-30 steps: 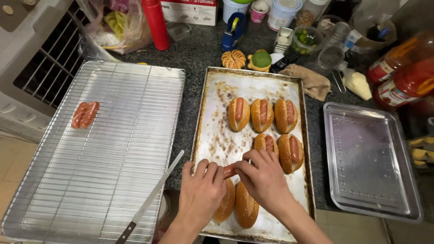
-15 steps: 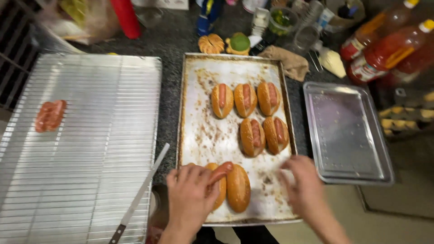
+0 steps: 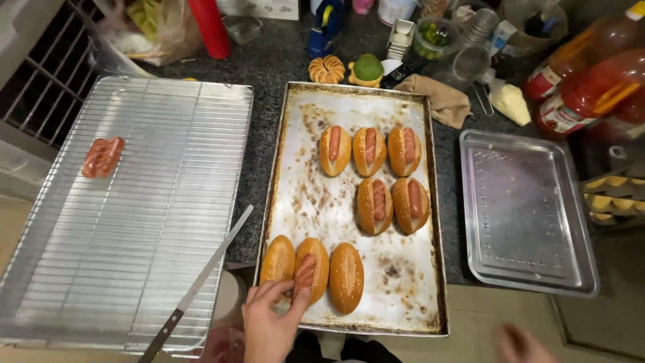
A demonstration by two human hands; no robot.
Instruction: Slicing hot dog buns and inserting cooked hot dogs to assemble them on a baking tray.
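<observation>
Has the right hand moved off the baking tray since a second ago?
Yes. The right hand has left the buns and drawn right and back, now past the baking tray corner, blurred at the frame's bottom edge.
</observation>
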